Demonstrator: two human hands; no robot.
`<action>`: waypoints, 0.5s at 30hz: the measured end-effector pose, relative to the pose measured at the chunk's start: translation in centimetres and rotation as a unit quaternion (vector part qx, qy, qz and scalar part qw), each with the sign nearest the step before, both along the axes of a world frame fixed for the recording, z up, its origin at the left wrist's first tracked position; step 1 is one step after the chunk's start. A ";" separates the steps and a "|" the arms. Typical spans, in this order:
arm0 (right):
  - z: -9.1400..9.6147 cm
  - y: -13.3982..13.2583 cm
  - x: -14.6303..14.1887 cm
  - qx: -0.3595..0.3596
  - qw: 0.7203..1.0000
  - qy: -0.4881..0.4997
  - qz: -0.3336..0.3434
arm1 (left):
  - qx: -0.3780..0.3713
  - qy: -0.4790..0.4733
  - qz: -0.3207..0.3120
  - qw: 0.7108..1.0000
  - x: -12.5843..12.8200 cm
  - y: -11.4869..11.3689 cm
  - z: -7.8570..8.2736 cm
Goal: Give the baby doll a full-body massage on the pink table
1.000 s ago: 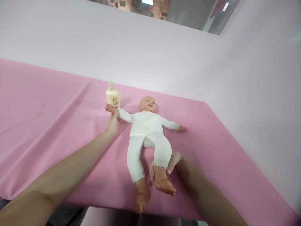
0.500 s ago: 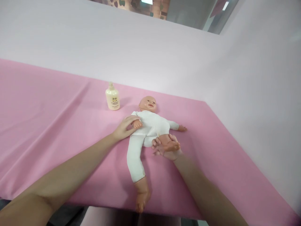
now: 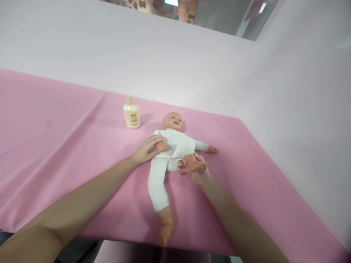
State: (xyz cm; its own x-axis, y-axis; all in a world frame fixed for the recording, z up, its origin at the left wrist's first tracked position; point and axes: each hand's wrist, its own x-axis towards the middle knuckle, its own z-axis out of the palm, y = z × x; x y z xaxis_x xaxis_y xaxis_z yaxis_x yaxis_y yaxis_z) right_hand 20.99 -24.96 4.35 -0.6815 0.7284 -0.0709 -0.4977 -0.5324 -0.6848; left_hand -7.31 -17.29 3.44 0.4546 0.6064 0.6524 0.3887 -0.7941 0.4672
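On its back lies a baby doll (image 3: 175, 140) with a bald plastic head and a white cloth body. My left hand (image 3: 144, 150) curls around the doll's arm at the left, fingers over the sleeve and thumb below, with the doll's small fist (image 3: 161, 147) showing between them. The doll's other leg is bent up, and my right hand (image 3: 199, 175) holds it from beneath around the ankle, fingertips showing to the left of the doll's raised foot (image 3: 197, 166). The straight leg (image 3: 157, 184) stretches towards me, its bare foot near the front edge.
A cream pump bottle (image 3: 132, 115) stands upright beyond my left hand. Pink cloth (image 3: 68, 142) covers the table, with folds at the left. White walls (image 3: 164, 65) rise behind and at the right, with a window (image 3: 219, 16) above.
The doll's bent leg has shifted slightly left and up, with my right hand still around it. My left hand has barely moved, and the doll's fist is turned slightly.
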 end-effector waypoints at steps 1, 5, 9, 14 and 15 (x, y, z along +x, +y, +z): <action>0.0 0.0 0.0 0.008 1.000 0.004 0.001 | -0.004 -0.008 0.003 1.000 0.0 0.0 0.0; -0.1 0.2 0.1 0.065 0.996 0.043 0.053 | -0.039 -0.064 0.045 0.996 -0.1 0.2 -0.4; -0.7 -0.3 0.1 0.123 0.981 0.063 0.138 | -0.115 -0.170 0.100 0.974 -0.2 0.9 -1.2; -0.8 -0.9 -0.2 0.156 0.948 0.043 0.273 | -0.198 -0.303 0.100 0.927 -0.5 2.2 -1.9; -0.5 -0.8 -0.4 0.164 0.939 0.025 0.300 | -0.205 -0.324 0.108 0.917 -0.6 2.4 -2.0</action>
